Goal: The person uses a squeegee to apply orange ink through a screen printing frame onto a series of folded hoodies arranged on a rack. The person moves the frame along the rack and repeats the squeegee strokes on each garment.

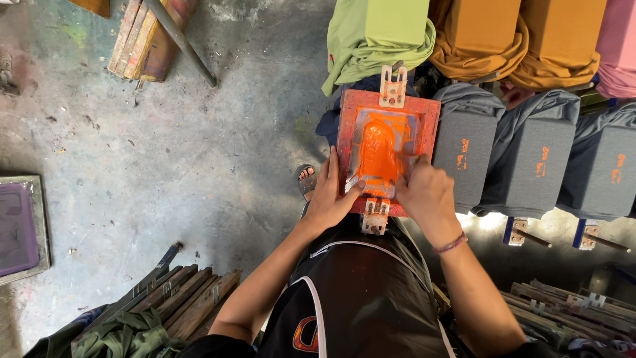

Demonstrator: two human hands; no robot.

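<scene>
A small orange-red wooden printing screen frame [349, 119] lies on a board in front of me, its mesh covered with bright orange ink [376, 154]. My left hand [329, 195] presses on the frame's near left corner, thumb on the lower edge. My right hand [424, 192] is inside the frame at the near right, fingers closed on something smeared with ink; whether it is a squeegee I cannot tell. A metal bracket [392, 87] sticks out of the frame's far side.
Grey shirts [530, 152] with small orange prints sit on boards to the right. Green [377, 36], mustard [530, 40] and pink [617, 46] shirts lie beyond. Another purple screen [20, 229] rests on the concrete floor at left. Wooden frames [179, 298] are stacked near my legs.
</scene>
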